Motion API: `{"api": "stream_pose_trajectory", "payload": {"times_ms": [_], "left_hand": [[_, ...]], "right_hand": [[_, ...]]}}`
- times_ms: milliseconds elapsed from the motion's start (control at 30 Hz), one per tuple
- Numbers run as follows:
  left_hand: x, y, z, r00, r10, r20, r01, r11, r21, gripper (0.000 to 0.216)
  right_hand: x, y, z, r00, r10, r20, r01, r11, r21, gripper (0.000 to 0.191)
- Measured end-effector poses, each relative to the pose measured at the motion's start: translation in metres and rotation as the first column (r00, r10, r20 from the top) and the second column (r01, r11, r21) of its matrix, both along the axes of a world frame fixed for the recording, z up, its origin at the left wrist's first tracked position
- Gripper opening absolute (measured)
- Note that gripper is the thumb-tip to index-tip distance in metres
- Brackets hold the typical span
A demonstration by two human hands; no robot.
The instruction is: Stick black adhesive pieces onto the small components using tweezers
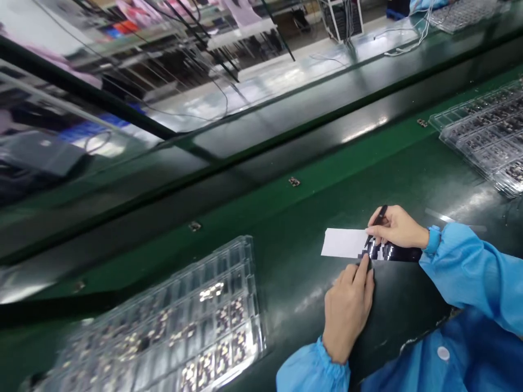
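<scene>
My right hand [398,227] is closed around slim black tweezers [381,215], tips pointing down at a strip of white paper [345,243]. Black, shiny tape-like pieces [390,252] cover the right part of this strip. My left hand [349,305] lies palm down just in front of it, fingers stretched out, with the index fingertip on the strip's near edge by the tweezer tips. Its thumb is hidden, and a small dark patch shows under the fingers. Both arms wear blue sleeves, and a blue band [433,239] circles the right wrist.
Clear plastic trays with small metallic parts stand on the green table [286,234]: one tray [255,326] at front left, a stack [469,147] at right. Small loose parts [294,181] lie along a rail behind. Beyond are a dark metal ledge [261,125] and blurred people in pink.
</scene>
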State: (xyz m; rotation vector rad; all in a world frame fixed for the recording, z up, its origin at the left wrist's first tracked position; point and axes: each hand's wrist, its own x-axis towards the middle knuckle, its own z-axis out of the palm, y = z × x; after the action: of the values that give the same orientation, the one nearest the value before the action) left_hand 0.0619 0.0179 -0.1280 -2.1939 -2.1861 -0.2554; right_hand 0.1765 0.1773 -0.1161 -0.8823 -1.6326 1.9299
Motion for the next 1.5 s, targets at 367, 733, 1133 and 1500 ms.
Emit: {"api": "stream_pose_trajectory", "payload": {"times_ms": [367, 733, 1133, 1500], "left_hand": [[0.0012, 0.0051, 0.0061, 0.998, 0.062, -0.016, -0.063, 0.990, -0.124, 0.036], [0.0004, 0.0048, 0.0070, 0.998, 0.059, 0.006, -0.058, 0.991, -0.118, 0.036], [0.0003, 0.0045, 0.0054, 0.998, 0.064, -0.003, -0.064, 0.993, -0.099, 0.036], [0.0003, 0.0044, 0.0061, 0.998, 0.066, 0.021, -0.064, 0.993, -0.096, 0.038]], "right_hand": [[-0.0046, -0.0039, -0.0077, 0.998, 0.014, 0.067, -0.017, 0.998, 0.053, 0.025], [-0.0044, -0.0042, -0.0082, 0.996, 0.025, 0.081, -0.025, 1.000, 0.003, 0.029], [-0.0035, -0.0036, -0.0069, 0.995, 0.032, 0.092, -0.031, 0.999, -0.022, 0.031], [-0.0026, -0.0036, -0.0071, 0.995, 0.039, 0.090, -0.040, 0.999, 0.013, 0.028]]}}
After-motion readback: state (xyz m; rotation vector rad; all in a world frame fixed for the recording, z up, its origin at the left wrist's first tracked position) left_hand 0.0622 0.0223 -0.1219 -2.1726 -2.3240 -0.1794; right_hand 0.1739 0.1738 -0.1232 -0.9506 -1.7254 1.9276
